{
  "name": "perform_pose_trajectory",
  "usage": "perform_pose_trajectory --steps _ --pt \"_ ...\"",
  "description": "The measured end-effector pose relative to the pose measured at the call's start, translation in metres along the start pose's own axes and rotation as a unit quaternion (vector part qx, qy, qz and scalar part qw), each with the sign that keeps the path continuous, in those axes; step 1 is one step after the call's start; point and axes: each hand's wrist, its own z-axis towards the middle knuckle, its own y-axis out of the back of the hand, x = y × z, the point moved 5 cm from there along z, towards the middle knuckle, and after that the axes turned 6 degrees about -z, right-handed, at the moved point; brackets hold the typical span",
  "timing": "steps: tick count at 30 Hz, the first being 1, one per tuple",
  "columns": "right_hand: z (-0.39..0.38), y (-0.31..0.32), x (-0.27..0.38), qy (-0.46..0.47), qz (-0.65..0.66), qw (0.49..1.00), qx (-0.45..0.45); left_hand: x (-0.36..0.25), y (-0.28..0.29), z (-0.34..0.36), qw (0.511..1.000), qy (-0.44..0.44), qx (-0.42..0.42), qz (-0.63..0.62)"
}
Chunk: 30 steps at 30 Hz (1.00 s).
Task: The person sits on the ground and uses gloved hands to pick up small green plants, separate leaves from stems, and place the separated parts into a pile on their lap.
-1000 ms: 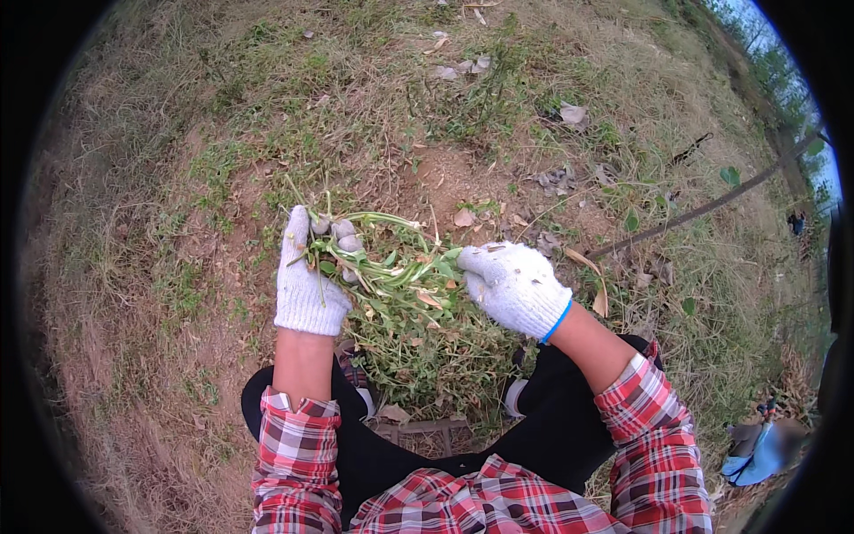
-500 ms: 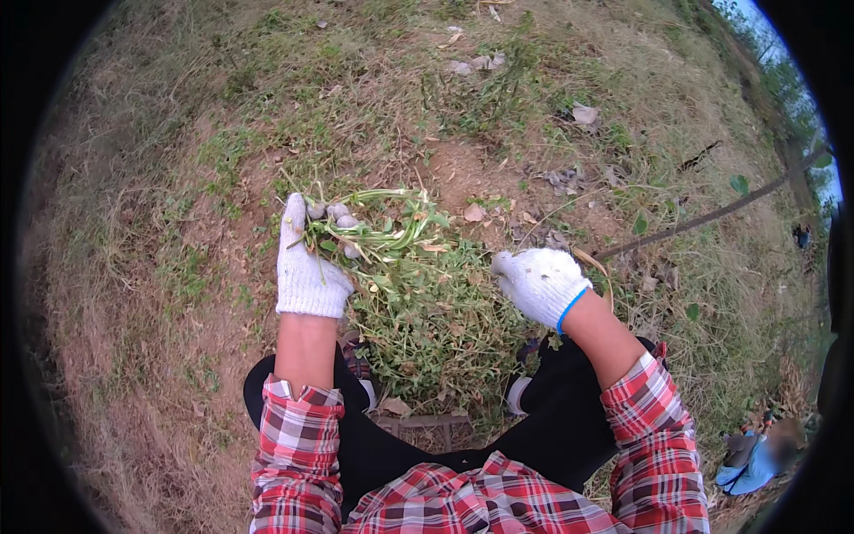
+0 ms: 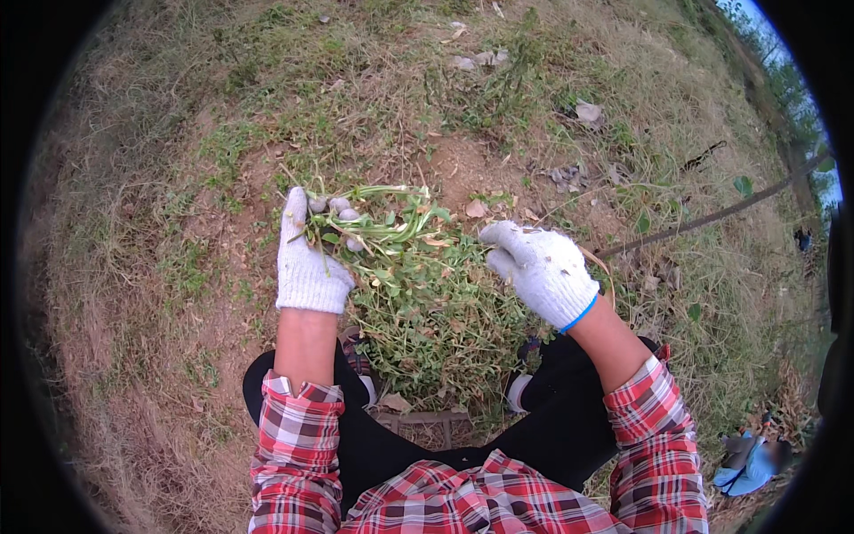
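My left hand [image 3: 311,258], in a white knitted glove, is closed round a bunch of green stems [image 3: 391,227]. The stems stick out to the right over the plant heap, and the gloved fingertips curl over the bunch. To the right, my right hand [image 3: 543,270] wears a matching white glove with a blue cuff edge and dirt specks on its back. Its fingers reach left, slightly parted from the thumb, with nothing visible between them. Below and between both hands lies a heap of cut green plants [image 3: 436,329], partly dry and yellowed.
My bent legs in dark trousers [image 3: 569,418] flank the heap. A low frame-like seat or grate [image 3: 427,416] shows between them. Grass, bare soil [image 3: 463,173] and dry leaves [image 3: 587,113] lie ahead. A thin branch [image 3: 729,209] slants in from the right. Another person in blue [image 3: 752,467] is at lower right.
My right hand has shifted slightly left and up, and its fingers have stretched out from a more closed shape. My left hand keeps its hold on the stems, nearly still.
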Motion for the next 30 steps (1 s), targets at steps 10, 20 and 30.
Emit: perform_pose_trajectory --steps 10,20,30 --pt "-0.004 -0.016 0.012 -0.003 0.016 0.997 0.078 0.01 -0.002 0.001 1.0 0.029 0.001 -0.011" --pt "0.003 0.001 0.009 -0.072 0.049 0.996 -0.003 0.01 -0.001 -0.003 0.999 0.032 -0.009 -0.01" --pt "0.008 -0.007 0.024 0.012 0.024 0.999 -0.027 0.02 -0.005 -0.005 0.998 0.065 -0.021 -0.013"
